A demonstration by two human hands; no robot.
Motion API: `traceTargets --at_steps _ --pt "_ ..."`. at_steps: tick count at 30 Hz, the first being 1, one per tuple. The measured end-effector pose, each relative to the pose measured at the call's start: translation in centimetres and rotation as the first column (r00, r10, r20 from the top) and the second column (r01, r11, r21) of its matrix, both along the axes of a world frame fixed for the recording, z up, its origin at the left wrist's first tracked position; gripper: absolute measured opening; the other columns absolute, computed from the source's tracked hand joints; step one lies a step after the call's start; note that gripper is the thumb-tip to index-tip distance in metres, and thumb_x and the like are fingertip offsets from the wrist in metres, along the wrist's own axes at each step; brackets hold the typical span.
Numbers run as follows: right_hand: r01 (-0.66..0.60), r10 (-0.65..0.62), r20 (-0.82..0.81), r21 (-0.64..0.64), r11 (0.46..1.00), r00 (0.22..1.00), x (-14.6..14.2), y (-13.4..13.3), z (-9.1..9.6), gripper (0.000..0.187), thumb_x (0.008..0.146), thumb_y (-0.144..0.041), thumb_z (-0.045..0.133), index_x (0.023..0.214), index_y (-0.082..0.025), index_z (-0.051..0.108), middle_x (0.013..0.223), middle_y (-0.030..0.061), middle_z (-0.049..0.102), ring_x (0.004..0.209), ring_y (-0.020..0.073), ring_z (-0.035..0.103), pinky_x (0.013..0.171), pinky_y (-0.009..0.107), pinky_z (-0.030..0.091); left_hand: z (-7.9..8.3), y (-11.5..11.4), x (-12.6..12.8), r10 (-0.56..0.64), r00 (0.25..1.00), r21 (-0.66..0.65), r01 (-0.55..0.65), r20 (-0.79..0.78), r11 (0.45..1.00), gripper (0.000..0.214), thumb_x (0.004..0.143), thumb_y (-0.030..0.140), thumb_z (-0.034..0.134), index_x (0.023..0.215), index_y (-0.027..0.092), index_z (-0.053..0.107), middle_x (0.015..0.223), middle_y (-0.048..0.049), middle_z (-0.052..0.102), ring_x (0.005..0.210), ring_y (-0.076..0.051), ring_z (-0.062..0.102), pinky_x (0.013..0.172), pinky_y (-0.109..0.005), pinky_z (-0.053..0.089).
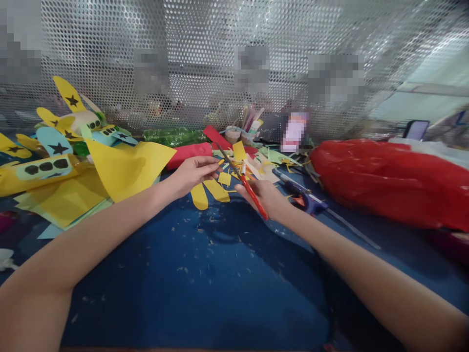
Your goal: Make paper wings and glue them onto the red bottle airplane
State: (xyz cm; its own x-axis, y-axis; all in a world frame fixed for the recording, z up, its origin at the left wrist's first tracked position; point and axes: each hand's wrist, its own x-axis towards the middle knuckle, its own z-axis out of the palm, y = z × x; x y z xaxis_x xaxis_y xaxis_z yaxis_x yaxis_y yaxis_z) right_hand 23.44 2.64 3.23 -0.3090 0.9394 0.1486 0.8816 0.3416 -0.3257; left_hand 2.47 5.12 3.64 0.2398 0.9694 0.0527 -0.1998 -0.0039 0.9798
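Red-handled scissors (pixel 250 189) are gripped in my right hand (pixel 270 198), their blades pointing up and to the left. My left hand (pixel 196 174) pinches a small strip of yellow paper (pixel 221 162) near the blades. Below it, rounded yellow paper strips (pixel 200 196) lie on the blue table (pixel 205 274). Small yellow squares (pixel 224 179) and other paper scraps are scattered between and behind my hands. A red wrapped tube (pixel 188 155) lies just beyond my left hand.
Yellow paper planes with black stars (pixel 47 171) and yellow sheets (pixel 128 166) fill the left. A green plastic bottle (pixel 172 137) lies at the back by a perforated metal panel (pixel 205 29). On the right are a blue glue gun (pixel 306 195) and a large red plastic bag (pixel 388 181).
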Motion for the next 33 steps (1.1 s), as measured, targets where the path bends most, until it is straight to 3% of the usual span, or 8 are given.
traceTargets --at_steps 4,9,13,16,20,22,27,33 --pt "0.081 -0.081 -0.042 0.002 0.997 0.996 0.9 1.6 -0.1 0.057 0.092 -0.062 0.025 0.060 -0.021 0.047 0.054 0.0058 0.057 0.053 0.0178 0.054 0.054 0.028 0.037 -0.2 0.5 -0.6 -0.018 0.998 -0.046 0.016 -0.053 0.999 0.008 0.087 0.015 0.058 0.091 0.014 0.065 0.084 -0.0059 0.071 0.069 -0.011 0.065 0.085 -0.034 0.049" --pt "0.223 -0.248 0.262 0.120 0.967 0.933 2.3 3.4 -0.3 0.041 0.092 -0.046 0.042 0.089 -0.011 0.063 0.081 0.0168 0.069 0.075 0.0267 0.066 0.063 0.032 0.043 -1.0 0.8 -2.1 -0.076 0.991 -0.078 0.067 -0.111 0.995 0.004 0.087 0.019 0.060 0.086 0.016 0.059 0.082 -0.0078 0.072 0.074 -0.014 0.067 0.082 -0.034 0.050" --pt "0.147 -0.225 0.385 0.221 0.964 0.895 2.7 3.4 -0.5 0.037 0.091 -0.038 0.047 0.100 -0.006 0.065 0.095 0.0204 0.068 0.088 0.0297 0.065 0.074 0.036 0.046 -1.1 0.7 -3.0 -0.106 0.976 -0.086 0.091 -0.191 0.992 0.009 0.082 0.019 0.065 0.082 0.016 0.057 0.083 -0.0101 0.073 0.070 -0.013 0.064 0.075 -0.032 0.049" --pt "-0.001 -0.107 0.325 0.316 0.949 0.940 2.5 3.0 -0.5 0.033 0.091 -0.033 0.047 0.101 -0.009 0.067 0.101 0.0191 0.065 0.100 0.0298 0.061 0.087 0.041 0.045 -1.2 0.5 -3.5 -0.049 0.957 -0.050 0.036 -0.287 0.998 0.010 0.077 0.017 0.069 0.081 0.016 0.060 0.080 -0.0072 0.071 0.066 -0.012 0.062 0.068 -0.028 0.048" --pt "-0.285 0.258 0.132 0.272 0.919 0.957 1.3 3.0 -1.6 0.037 0.094 -0.029 0.042 0.125 -0.014 0.057 0.122 0.0145 0.063 0.116 0.0249 0.056 0.098 0.042 0.043 -1.7 0.3 -3.9 0.041 0.913 0.067 -0.016 -0.407 0.998 0.012 0.070 0.020 0.073 0.078 0.017 0.065 0.069 -0.0024 0.066 0.060 -0.012 0.058 0.060 -0.026 0.045" --pt "-0.328 0.316 0.091 0.244 0.913 0.945 0.6 3.2 -2.5 0.041 0.095 -0.028 0.041 0.131 -0.014 0.052 0.128 0.0151 0.060 0.119 0.0250 0.055 0.099 0.043 0.044 -2.2 0.3 -4.1 0.098 0.894 0.139 -0.040 -0.438 0.989 0.011 0.070 0.022 0.073 0.077 0.017 0.067 0.072 -0.0036 0.067 0.064 -0.015 0.060 0.063 -0.028 0.047" --pt "-0.261 0.253 0.066 0.247 0.933 0.965 -0.2 3.7 -4.0 0.030 0.090 -0.027 0.048 0.113 -0.016 0.064 0.111 0.0132 0.068 0.106 0.0264 0.062 0.093 0.043 0.046 -3.4 0.4 -4.0 0.187 0.869 0.299 -0.047 -0.459 0.953 0.013 0.069 0.013 0.068 0.081 0.019 0.071 0.088 -0.0053 0.072 0.085 -0.020 0.066 0.086 -0.038 0.048" --pt "-0.191 0.203 -0.015 0.271 0.943 0.979 0.0 2.8 -3.5 0.027 0.093 -0.028 0.044 0.092 -0.018 0.070 0.095 0.0091 0.071 0.091 0.0225 0.064 0.083 0.037 0.048 -4.4 0.1 -3.7 0.197 0.867 0.368 -0.017 -0.458 0.930 0.026 0.070 0.005 0.062 0.091 0.019 0.070 0.090 -0.0045 0.071 0.083 -0.018 0.064 0.085 -0.036 0.049"
